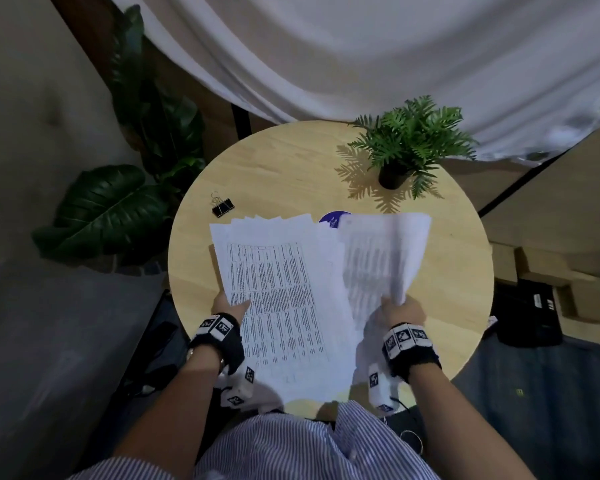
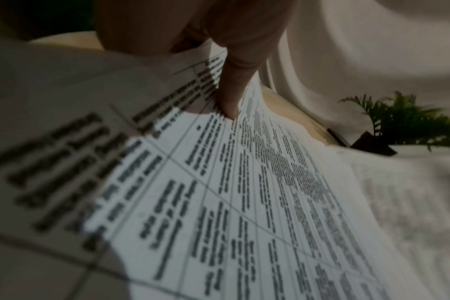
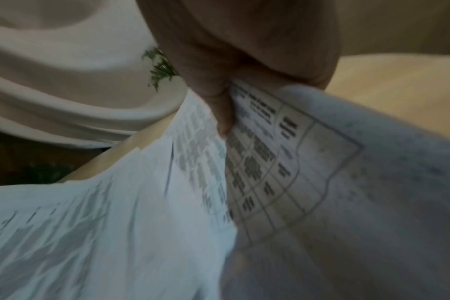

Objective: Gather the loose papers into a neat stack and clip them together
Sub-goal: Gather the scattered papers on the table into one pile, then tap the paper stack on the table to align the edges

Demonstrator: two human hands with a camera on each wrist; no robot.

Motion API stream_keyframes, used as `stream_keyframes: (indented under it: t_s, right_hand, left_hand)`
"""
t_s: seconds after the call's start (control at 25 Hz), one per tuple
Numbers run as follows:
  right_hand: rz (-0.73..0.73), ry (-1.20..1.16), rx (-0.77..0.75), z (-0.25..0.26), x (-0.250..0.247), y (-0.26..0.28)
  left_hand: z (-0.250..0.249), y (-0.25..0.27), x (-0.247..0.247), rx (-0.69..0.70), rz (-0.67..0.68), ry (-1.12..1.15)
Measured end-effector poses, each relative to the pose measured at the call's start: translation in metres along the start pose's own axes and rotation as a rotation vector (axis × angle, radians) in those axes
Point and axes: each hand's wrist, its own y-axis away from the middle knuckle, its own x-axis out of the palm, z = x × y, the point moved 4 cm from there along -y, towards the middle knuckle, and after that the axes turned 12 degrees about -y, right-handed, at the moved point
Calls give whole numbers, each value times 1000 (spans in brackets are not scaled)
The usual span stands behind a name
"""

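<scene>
A fanned bundle of printed papers is held above the round wooden table. My left hand pinches its left edge, thumb on top of the printed sheet. My right hand grips a lifted, curling sheet at its near edge; in the right wrist view the thumb presses on that sheet. A black binder clip lies on the table beyond the papers at the left, apart from both hands.
A small potted fern stands at the table's far right. A purple disc peeks out behind the papers. Large dark leaves crowd the table's left side, white cloth hangs behind, and boxes sit at right.
</scene>
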Motion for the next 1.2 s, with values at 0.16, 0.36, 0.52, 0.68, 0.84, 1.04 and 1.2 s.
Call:
stream_keyframes:
  t_s: [0.16, 0.36, 0.52, 0.68, 0.84, 1.04, 1.2]
  right_hand:
    - [-309, -341, -336, 56, -55, -15]
    - [19, -284, -245, 63, -18, -15]
    - [285, 158, 29, 2, 54, 19]
    - [206, 388, 87, -15, 61, 35]
    - [280, -29, 109, -7, 40, -4]
    - [395, -535, -352, 56, -5, -11]
    - [126, -580, -702, 93, -23, 22]
  left_hand:
    - [7, -3, -4, -7, -19, -64]
    - [-4, 10, 2, -113, 144, 142]
    - [-16, 18, 14, -168, 266, 169]
    - [-26, 32, 15, 15, 228, -40]
    - [-66, 63, 1, 235, 242, 1]
    - [-117, 77, -21, 343, 232, 363]
    - [-154, 92, -18, 411, -43, 436]
